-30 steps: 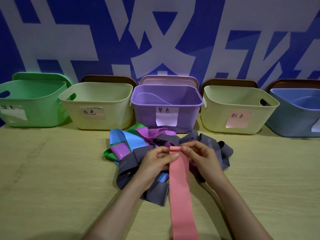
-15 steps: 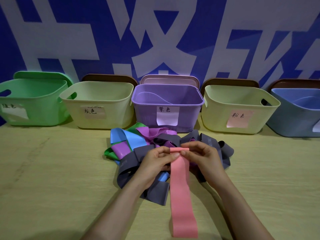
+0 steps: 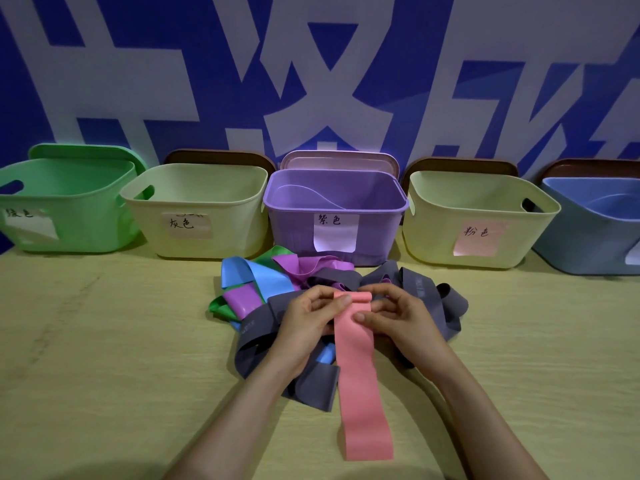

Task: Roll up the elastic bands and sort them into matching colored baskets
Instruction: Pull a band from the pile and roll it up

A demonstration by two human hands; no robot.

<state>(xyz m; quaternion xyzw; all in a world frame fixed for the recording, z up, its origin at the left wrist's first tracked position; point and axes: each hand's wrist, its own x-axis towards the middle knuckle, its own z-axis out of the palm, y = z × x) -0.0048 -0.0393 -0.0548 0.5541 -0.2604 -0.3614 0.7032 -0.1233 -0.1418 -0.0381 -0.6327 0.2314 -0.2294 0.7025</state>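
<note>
A pink elastic band (image 3: 360,368) lies lengthwise on the table, its far end curled into a small roll. My left hand (image 3: 308,320) pinches the roll's left side and my right hand (image 3: 398,317) pinches its right side, thumb pressed on the flat strip. Under both hands sits a heap of loose bands: grey (image 3: 256,327), blue (image 3: 249,271), purple (image 3: 308,265) and green (image 3: 218,306). Behind stand five baskets: green (image 3: 69,202), a cream one labelled grey (image 3: 197,209), purple (image 3: 336,202), a cream one labelled pink (image 3: 478,220) and blue (image 3: 595,230).
Lids lean against the blue and white wall behind the baskets. The wooden table (image 3: 104,358) stretches bare to the left and right of the heap. The purple and blue baskets each hold a thin band inside.
The pink band's far end has been rolled further toward me, so the flat tail is shorter and its near end has slid up the table. Both hands stay at the roll.
</note>
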